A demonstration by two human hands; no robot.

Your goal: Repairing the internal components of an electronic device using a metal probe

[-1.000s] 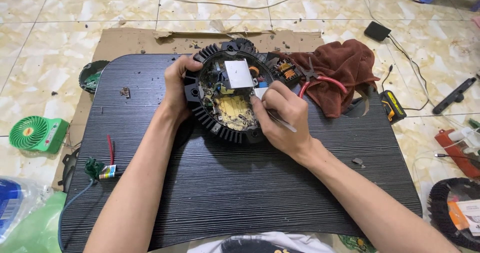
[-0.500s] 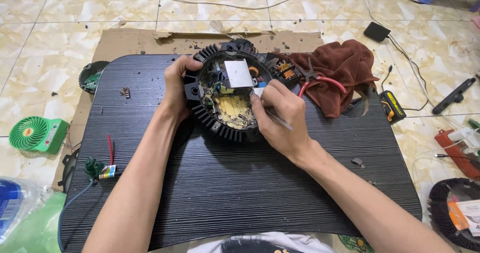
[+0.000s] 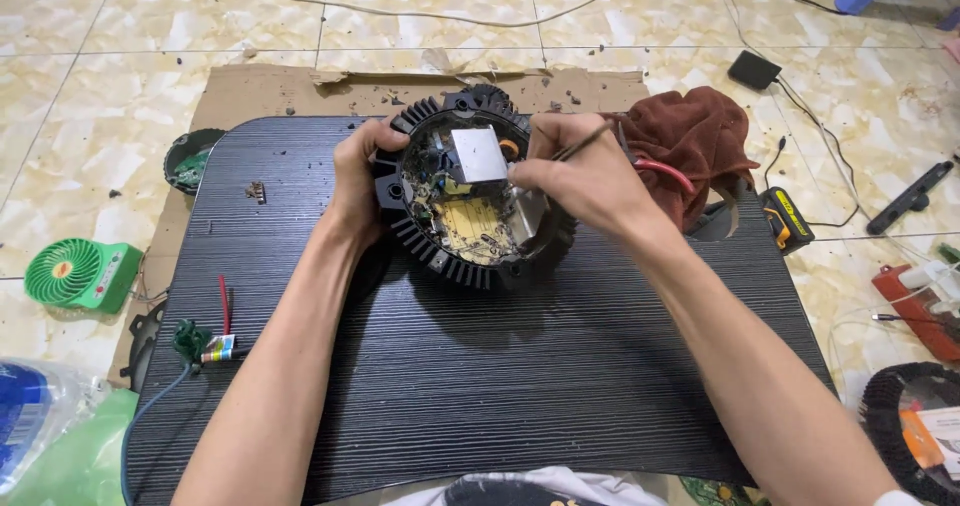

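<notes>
Head view: two hands, left [image 3: 357, 181] gripping one finned housing [image 3: 470, 191], right [image 3: 590, 176] pinching one thin tool [image 3: 580, 146].

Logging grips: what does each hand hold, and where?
Left hand grips the round black finned housing by its rim; right hand pinches a thin tool mid-shaft.

There is one view only, from a camera worn on the person's head, so no second view shares the scene. It looks steeply down and forward over both forearms, which enter from the bottom edge. It sits close: the black ribbed mat [image 3: 560, 366] fills most of the frame, with the round finned housing [image 3: 470, 191] near the upper middle. The tiled floor [image 3: 120, 86] runs along the top and sides.
</notes>
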